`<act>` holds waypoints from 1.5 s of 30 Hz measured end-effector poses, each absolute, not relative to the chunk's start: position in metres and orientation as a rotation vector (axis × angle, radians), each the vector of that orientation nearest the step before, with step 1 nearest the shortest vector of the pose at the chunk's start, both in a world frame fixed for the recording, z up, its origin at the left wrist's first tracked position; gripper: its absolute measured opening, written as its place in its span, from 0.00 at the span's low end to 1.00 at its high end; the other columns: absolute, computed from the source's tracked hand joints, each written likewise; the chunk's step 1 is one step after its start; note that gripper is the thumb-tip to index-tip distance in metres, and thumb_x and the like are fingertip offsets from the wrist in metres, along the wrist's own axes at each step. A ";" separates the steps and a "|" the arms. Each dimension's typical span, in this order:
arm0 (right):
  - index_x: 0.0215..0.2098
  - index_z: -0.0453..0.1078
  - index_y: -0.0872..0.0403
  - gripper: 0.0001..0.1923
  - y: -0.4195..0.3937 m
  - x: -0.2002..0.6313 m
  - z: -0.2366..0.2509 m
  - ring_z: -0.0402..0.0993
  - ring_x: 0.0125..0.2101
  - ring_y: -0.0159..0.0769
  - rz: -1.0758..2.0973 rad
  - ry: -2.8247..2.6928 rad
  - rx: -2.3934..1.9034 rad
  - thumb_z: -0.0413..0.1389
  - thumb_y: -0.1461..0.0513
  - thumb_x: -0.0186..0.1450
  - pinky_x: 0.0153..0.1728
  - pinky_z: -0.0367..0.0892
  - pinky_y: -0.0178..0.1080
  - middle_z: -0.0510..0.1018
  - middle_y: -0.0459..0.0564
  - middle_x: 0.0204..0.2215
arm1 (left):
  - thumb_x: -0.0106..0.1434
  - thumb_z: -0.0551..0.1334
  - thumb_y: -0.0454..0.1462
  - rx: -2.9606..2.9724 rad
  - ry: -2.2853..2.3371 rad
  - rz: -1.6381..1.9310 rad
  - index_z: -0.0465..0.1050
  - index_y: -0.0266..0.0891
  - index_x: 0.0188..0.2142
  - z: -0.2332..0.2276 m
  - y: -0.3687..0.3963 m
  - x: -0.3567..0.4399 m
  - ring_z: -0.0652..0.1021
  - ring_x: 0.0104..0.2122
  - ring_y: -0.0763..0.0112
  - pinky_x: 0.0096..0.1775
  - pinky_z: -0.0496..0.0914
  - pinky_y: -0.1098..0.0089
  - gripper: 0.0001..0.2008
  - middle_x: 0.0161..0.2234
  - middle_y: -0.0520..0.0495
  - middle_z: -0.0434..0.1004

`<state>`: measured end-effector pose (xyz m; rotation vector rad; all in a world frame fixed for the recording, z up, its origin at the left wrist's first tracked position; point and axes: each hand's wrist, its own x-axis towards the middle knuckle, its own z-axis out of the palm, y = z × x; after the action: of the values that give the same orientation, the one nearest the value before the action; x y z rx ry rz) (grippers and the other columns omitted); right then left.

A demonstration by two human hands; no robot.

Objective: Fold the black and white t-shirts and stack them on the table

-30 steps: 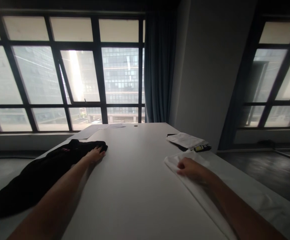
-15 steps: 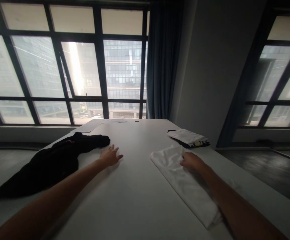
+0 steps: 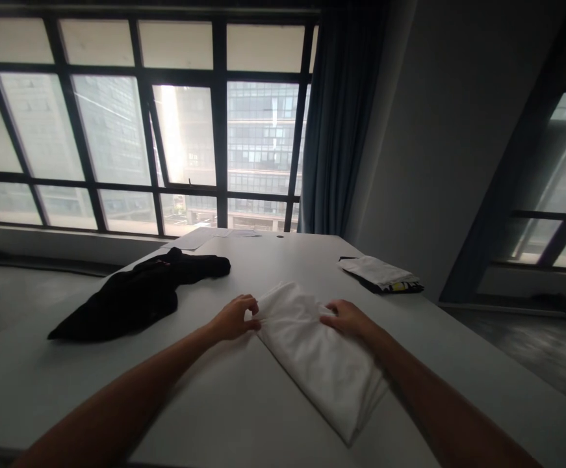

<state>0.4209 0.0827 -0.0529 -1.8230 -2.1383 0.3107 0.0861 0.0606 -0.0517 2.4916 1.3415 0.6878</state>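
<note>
A folded white garment (image 3: 314, 344) lies slantwise on the white table (image 3: 205, 416), wrinkled on top, its near corner pointing toward me. My left hand (image 3: 236, 316) is at the garment's left edge, thumb and fingers curled around that edge. On the opposite side, my right hand (image 3: 348, 316) grips the right edge between thumb and fingers. Which kind of garment it is cannot be made out. Layers of cloth show along its near right side, partly behind my right forearm.
A crumpled black garment (image 3: 131, 299) lies on the table's left side. At the right edge sits a small stack of folded clothes (image 3: 383, 272), white over black. Papers (image 3: 192, 238) rest at the far end, before the windows and a dark blue curtain (image 3: 338, 130).
The white garment has moved left to the middle of the table with my right hand. My left hand, spread over the table before, has closed on its left edge. The camera view has turned left.
</note>
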 end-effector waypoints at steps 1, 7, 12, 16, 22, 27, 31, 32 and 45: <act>0.41 0.78 0.57 0.16 0.083 0.425 -0.050 0.77 0.42 0.43 0.272 -2.150 -1.855 0.60 0.55 0.59 0.41 0.66 0.37 0.82 0.55 0.41 | 0.57 0.67 0.42 2.498 1.347 0.693 0.73 0.41 0.34 -0.052 0.061 0.087 0.76 0.43 0.57 0.44 0.71 0.61 0.09 0.42 0.45 0.78; 0.49 0.73 0.57 0.20 0.073 0.422 -0.002 0.74 0.45 0.47 -0.258 -1.488 -1.819 0.48 0.54 0.69 0.46 0.65 0.43 0.79 0.61 0.45 | 0.63 0.61 0.42 2.445 1.520 0.805 0.74 0.42 0.47 -0.053 0.059 0.094 0.75 0.49 0.54 0.49 0.69 0.57 0.14 0.52 0.41 0.75; 0.56 0.71 0.51 0.25 0.024 0.365 0.016 0.75 0.46 0.43 0.582 -2.018 -1.046 0.56 0.49 0.65 0.49 0.69 0.45 0.78 0.56 0.48 | 0.68 0.47 0.56 2.051 1.239 0.907 0.71 0.39 0.52 -0.052 0.058 0.101 0.80 0.39 0.60 0.41 0.71 0.62 0.29 0.46 0.40 0.80; 0.58 0.69 0.51 0.30 0.004 0.353 0.009 0.77 0.46 0.43 1.258 -2.321 -0.566 0.62 0.48 0.61 0.46 0.73 0.45 0.77 0.57 0.51 | 0.62 0.59 0.55 1.670 0.976 0.939 0.65 0.38 0.61 -0.062 0.060 0.105 0.80 0.42 0.60 0.40 0.73 0.63 0.34 0.48 0.38 0.79; 0.53 0.73 0.55 0.28 0.063 0.430 -0.027 0.73 0.52 0.49 0.515 -2.108 -1.413 0.61 0.50 0.59 0.54 0.67 0.51 0.76 0.61 0.53 | 0.54 0.66 0.40 1.927 1.064 0.987 0.79 0.38 0.44 -0.065 0.083 0.091 0.80 0.41 0.59 0.43 0.73 0.64 0.17 0.39 0.45 0.83; 0.46 0.77 0.55 0.17 0.076 0.438 -0.046 0.76 0.45 0.44 0.229 -2.363 -1.715 0.59 0.59 0.60 0.48 0.67 0.42 0.80 0.57 0.46 | 0.61 0.55 0.39 1.855 1.621 1.286 0.79 0.38 0.39 -0.048 0.118 0.035 0.81 0.35 0.62 0.41 0.74 0.64 0.15 0.39 0.44 0.83; 0.34 0.78 0.56 0.08 0.072 0.422 -0.039 0.74 0.32 0.37 0.264 -2.450 -1.704 0.57 0.64 0.59 0.34 0.65 0.36 0.81 0.52 0.31 | 0.64 0.54 0.48 2.078 1.614 1.281 0.77 0.40 0.46 -0.049 0.109 0.026 0.80 0.43 0.58 0.47 0.73 0.61 0.21 0.45 0.43 0.81; 0.33 0.78 0.56 0.08 0.072 0.422 -0.039 0.74 0.31 0.36 0.319 -2.461 -1.669 0.57 0.64 0.59 0.33 0.64 0.35 0.81 0.51 0.31 | 0.63 0.56 0.50 2.211 1.536 1.172 0.76 0.41 0.49 -0.052 0.101 0.033 0.79 0.44 0.56 0.48 0.72 0.60 0.22 0.46 0.42 0.81; 0.35 0.71 0.54 0.08 0.085 0.433 -0.032 0.72 0.42 0.41 -0.259 -1.911 -1.850 0.50 0.62 0.65 0.40 0.63 0.38 0.78 0.55 0.40 | 0.53 0.55 0.30 2.455 1.682 1.061 0.74 0.41 0.35 -0.031 0.101 0.008 0.76 0.44 0.59 0.50 0.69 0.62 0.12 0.40 0.46 0.79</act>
<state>0.4333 0.0850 -0.0317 -1.8499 -1.9110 -0.2590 0.0083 0.1006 -0.0312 2.4553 1.6821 1.0611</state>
